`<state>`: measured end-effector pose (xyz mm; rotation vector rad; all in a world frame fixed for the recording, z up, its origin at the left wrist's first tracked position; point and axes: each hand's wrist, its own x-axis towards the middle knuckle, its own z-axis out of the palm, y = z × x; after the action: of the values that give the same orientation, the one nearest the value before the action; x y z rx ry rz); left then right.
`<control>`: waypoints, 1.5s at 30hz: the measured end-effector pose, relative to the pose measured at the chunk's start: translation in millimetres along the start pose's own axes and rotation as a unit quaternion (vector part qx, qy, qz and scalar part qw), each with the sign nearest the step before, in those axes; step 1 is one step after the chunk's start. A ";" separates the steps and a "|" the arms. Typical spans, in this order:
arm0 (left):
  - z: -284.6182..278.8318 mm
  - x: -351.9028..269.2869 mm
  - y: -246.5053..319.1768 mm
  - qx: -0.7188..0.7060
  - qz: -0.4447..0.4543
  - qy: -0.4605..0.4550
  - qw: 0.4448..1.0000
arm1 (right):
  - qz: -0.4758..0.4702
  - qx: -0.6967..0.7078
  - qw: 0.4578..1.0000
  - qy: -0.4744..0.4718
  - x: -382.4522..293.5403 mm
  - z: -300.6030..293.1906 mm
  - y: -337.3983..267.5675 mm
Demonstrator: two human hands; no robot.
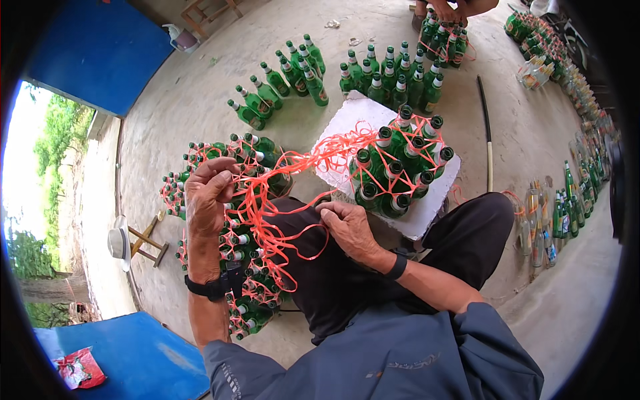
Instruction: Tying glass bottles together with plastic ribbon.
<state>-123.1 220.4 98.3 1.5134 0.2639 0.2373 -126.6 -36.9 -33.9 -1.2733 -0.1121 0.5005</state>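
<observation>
My left hand is raised at the left, thumb and forefinger pinched on strands of red plastic ribbon. The tangled ribbon runs from there to the foam board and also hangs in loops over my knee. My right hand pinches a single strand above my lap. Beyond it, a cluster of green glass bottles stands upright on a white foam board. Red ribbon is laced in a crisscross around the bottle necks.
Ribbon-tied bottle bundles lie left of my legs. Loose green bottles stand ahead. Another person's hands touch a bottle bundle at the top. A stick and rows of bottles are at right. A hat rests on a wooden stool.
</observation>
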 end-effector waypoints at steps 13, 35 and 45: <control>7.9 -19.2 12.2 0.055 0.014 0.011 0.998 | -0.049 0.080 0.989 0.117 46.3 17.0 -25.7; 110.8 30.4 -24.2 0.498 0.245 -0.187 0.811 | -0.173 -0.135 0.973 -0.070 82.5 46.6 4.6; 121.2 63.8 -83.8 0.411 0.068 -0.267 0.869 | -0.173 -0.215 0.959 -0.058 69.6 36.2 19.9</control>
<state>-25.1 121.8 17.9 2.3757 -0.2300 -0.2323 -83.4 28.4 -54.8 -1.6074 -0.5572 0.2519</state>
